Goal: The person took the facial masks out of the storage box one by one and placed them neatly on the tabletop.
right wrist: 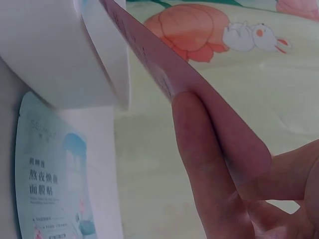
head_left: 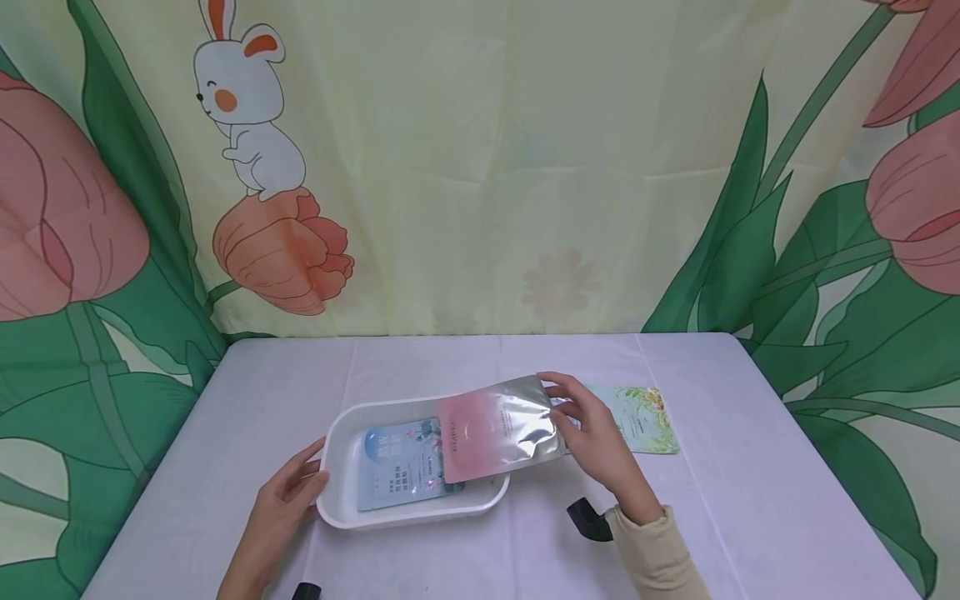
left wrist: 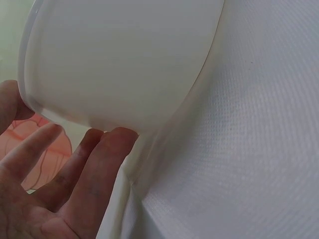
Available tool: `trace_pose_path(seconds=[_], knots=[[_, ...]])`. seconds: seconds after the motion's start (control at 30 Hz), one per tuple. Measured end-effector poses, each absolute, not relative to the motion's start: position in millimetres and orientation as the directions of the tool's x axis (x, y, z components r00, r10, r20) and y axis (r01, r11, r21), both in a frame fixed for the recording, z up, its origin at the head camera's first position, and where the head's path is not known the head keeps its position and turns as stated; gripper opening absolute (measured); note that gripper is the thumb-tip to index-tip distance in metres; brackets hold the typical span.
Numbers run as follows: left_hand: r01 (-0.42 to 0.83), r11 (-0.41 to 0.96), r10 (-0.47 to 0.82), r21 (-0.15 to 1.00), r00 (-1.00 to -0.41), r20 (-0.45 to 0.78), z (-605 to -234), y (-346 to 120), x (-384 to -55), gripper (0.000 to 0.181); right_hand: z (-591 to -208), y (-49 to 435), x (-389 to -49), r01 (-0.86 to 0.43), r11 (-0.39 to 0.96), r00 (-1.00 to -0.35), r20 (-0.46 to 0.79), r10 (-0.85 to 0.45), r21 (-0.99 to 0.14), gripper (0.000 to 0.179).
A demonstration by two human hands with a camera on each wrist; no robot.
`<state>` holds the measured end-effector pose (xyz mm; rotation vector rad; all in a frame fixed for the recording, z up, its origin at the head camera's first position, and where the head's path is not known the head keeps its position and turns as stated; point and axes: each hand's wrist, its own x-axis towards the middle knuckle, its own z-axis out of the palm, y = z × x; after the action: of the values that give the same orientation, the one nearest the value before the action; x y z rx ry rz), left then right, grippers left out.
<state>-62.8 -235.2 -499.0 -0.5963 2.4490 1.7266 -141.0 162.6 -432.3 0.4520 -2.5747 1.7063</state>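
In the head view, my left hand point(head_left: 281, 508) holds the left end of a white tray point(head_left: 339, 467). Its fingertips touch the outer wall in the left wrist view, thumb at the rim. My right hand point(head_left: 596, 437) pinches the right edge of a pink and silver face mask packet point(head_left: 498, 429), which hangs tilted over the tray's right side. A blue face mask packet point(head_left: 397, 467) lies in the tray, partly covered by the pink one. Right of the tray, partly behind my hand, lies a pale green packet point(head_left: 645, 421) with a floral edge.
In the right wrist view, a pale blue-green printed packet point(right wrist: 52, 184) lies beside the tray's wall. White cloth covers the table point(head_left: 720, 500). Behind it hangs a curtain point(head_left: 495, 167) printed with tulips and a rabbit. Black mounts point(head_left: 588, 521) show near both wrists.
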Motion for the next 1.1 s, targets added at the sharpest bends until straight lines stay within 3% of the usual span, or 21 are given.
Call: trace_pose_path(seconds=[0.67,1.1], knots=[[-0.356,0.280,-0.256,0.891,-0.923,-0.288,-497.9,-235.2,-62.1,0.060,-426.8,189.1,-136.7,-0.315,0.383,-0.943,0.241,-0.229,-0.868,0.053],[-0.350,0.291,-0.257,0.890,-0.925,-0.280,-498.1,-235.2,-62.5,0.059,-427.3,201.9,-131.3,-0.263,0.428,-0.962,0.201,-0.185,-0.864,0.055]])
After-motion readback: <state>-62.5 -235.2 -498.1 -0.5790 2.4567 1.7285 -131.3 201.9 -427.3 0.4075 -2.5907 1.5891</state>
